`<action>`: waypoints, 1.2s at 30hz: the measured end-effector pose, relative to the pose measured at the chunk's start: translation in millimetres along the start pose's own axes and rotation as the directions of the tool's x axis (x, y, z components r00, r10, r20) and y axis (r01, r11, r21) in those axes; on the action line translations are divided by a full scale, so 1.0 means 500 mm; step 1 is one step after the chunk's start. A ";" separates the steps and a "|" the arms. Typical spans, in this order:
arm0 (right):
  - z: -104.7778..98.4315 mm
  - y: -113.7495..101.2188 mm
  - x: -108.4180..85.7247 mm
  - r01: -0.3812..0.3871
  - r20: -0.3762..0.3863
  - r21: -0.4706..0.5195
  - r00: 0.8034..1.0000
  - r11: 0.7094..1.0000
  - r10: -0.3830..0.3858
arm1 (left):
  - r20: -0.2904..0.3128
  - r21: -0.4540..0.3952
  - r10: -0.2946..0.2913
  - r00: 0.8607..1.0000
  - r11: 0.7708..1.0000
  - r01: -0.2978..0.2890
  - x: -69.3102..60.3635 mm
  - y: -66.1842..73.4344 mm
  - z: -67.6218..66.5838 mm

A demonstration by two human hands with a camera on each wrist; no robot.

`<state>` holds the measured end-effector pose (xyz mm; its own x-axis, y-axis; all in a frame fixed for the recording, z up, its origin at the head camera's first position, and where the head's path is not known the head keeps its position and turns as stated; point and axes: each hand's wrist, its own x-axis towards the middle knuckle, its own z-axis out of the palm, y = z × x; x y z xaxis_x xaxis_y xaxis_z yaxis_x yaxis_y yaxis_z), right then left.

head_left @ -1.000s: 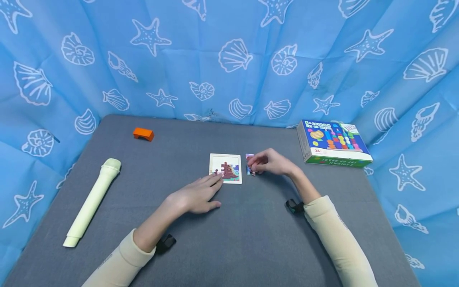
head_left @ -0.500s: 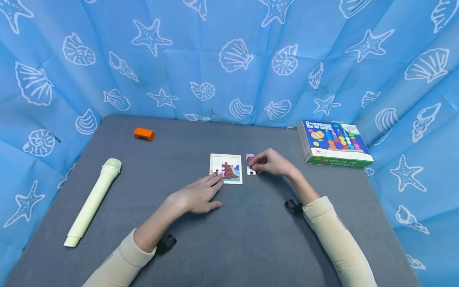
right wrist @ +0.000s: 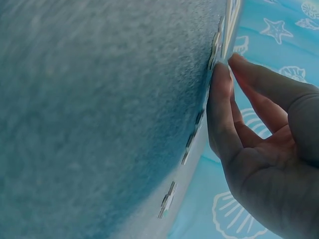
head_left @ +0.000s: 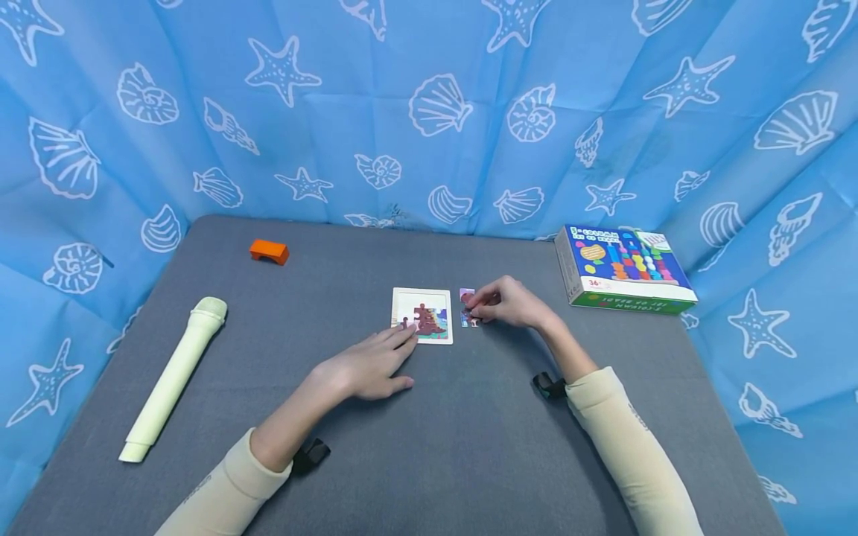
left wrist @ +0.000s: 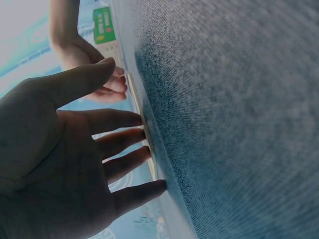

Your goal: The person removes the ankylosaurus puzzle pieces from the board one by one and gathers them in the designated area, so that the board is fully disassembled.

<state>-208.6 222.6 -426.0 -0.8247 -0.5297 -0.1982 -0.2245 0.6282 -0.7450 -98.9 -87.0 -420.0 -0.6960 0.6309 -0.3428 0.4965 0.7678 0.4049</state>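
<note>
A small light-coloured puzzle tray [head_left: 402,298] holds a partly filled jigsaw picture [head_left: 434,321] in brown, blue and green. My left hand [head_left: 372,362] lies with fingers spread and nearly straight, its fingertips on the tray's lower left part, covering that corner. To the right of the tray are a few loose puzzle pieces [head_left: 466,295], partly hidden by fingers. There my right hand [head_left: 511,303] pinches a puzzle piece [head_left: 465,319] between thumb and fingers. The right wrist view shows the thumb and index fingertips close together, with pieces [right wrist: 168,199] edge-on along the table.
A boxed bead toy [head_left: 623,268] stands at the right back. An orange arch block [head_left: 269,251] sits at the left back, and a pale green toy microphone [head_left: 176,378] lies along the left. Blue shell-patterned curtain [head_left: 429,164] surrounds the grey table [head_left: 456,447].
Beside the tray, the piece at my right fingertips looks blue, then whitish, then blue again. My right hand has barely shifted. The left hand keeps its place on the tray.
</note>
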 end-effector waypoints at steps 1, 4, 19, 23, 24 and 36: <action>0.001 -0.001 0.000 0.001 0.001 0.009 1.000 1.000 -0.001 | 0.000 0.001 0.000 1.000 1.000 0.000 0.000 0.000 0.000; 0.004 -0.008 0.003 0.005 0.009 0.055 1.000 0.998 -0.006 | 0.002 0.006 0.000 1.000 1.000 0.000 0.002 -0.001 0.001; 0.042 -0.051 0.039 0.046 0.021 0.135 0.999 0.990 -0.049 | 0.029 0.002 -0.012 0.999 1.000 0.012 0.004 -0.001 -0.004; 0.054 -0.061 0.051 0.043 0.033 0.148 0.998 0.988 -0.049 | 0.028 0.008 -0.009 1.000 1.000 0.008 0.004 -0.002 -0.003; 0.056 -0.063 0.055 0.044 0.037 0.148 0.998 0.988 -0.050 | 0.028 0.009 -0.007 1.000 1.000 0.007 0.004 -0.002 -0.003; 0.085 -0.079 0.098 0.035 0.070 0.119 0.997 0.992 -0.043 | 0.011 0.011 0.003 1.000 1.000 -0.003 0.004 -0.003 -0.001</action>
<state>-218.2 147.4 -433.1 -0.7757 -0.5952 -0.2099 -0.1899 0.5373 -0.8217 -101.1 -87.0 -420.7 -0.6886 0.6345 -0.3511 0.5047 0.7669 0.3964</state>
